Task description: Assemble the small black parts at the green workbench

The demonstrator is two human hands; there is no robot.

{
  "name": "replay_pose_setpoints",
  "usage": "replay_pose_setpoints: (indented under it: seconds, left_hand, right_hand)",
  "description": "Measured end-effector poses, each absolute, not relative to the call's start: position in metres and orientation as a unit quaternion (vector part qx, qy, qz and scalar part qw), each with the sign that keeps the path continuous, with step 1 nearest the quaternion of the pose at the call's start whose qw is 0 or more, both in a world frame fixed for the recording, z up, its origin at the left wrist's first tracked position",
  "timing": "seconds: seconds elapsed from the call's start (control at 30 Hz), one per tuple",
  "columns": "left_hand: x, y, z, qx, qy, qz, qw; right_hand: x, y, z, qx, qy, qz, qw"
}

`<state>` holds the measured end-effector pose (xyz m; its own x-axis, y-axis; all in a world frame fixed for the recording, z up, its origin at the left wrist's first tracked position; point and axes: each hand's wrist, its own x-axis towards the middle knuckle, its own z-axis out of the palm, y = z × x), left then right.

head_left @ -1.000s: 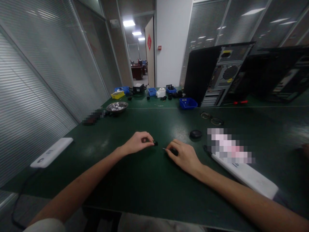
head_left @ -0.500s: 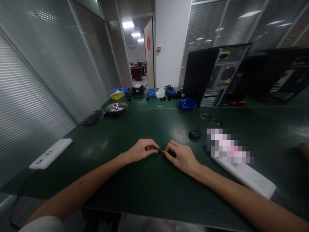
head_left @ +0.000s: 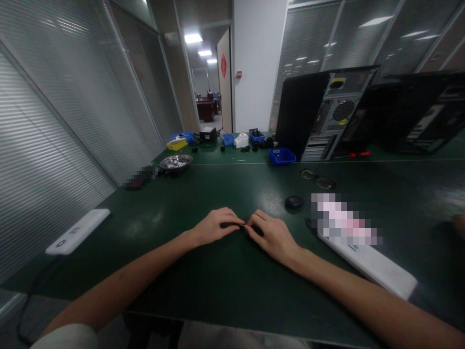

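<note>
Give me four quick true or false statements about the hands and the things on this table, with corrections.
1. A small dark piece is between the fingertips of the bare left hand and bare right hand. True.
2. The yellow rectangular bin stands beyond the round silvery metal dish. True.
3. The dark-framed eyeglasses rest in the dish. False: the eyeglasses lie on the flat dark green table.
4. The right hand holds the black rounded object. False: the black rounded object lies on the table, apart from that hand.
</note>
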<state>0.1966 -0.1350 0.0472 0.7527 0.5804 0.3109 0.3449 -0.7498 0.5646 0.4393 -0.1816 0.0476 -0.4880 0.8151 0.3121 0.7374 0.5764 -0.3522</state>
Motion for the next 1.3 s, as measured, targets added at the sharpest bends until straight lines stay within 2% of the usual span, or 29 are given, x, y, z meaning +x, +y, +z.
replay_pose_setpoints:
  seconds: [0.33,0.6,0.93,1.13,1.3]
  left_hand:
    - [0.203,-0.138,0.046,0.936,0.26,0.175,0.161]
    - [0.203,-0.14,0.055,0.917,0.272,0.198,0.216]
    - [0.207,-0.13,0.051,0.928,0.258,0.191,0.188]
    - [0.133,-0.073,0.043,0.851,0.427,0.252,0.173]
    - [0.039,-0.035,0.037,0.731,0.636,0.247,0.009]
  right_hand:
    - [0.444,-0.179,0.046,-0.489,-0.855,0.014,0.168]
    - [0.457,-0.18,0.055,-0.546,-0.827,-0.015,0.131]
    - [0.457,-0.179,0.049,-0.562,-0.816,-0.009,0.136]
    - [0.455,-0.181,0.046,-0.554,-0.82,0.009,0.143]
    - [0.454,-0.184,0.048,-0.545,-0.824,0.015,0.155]
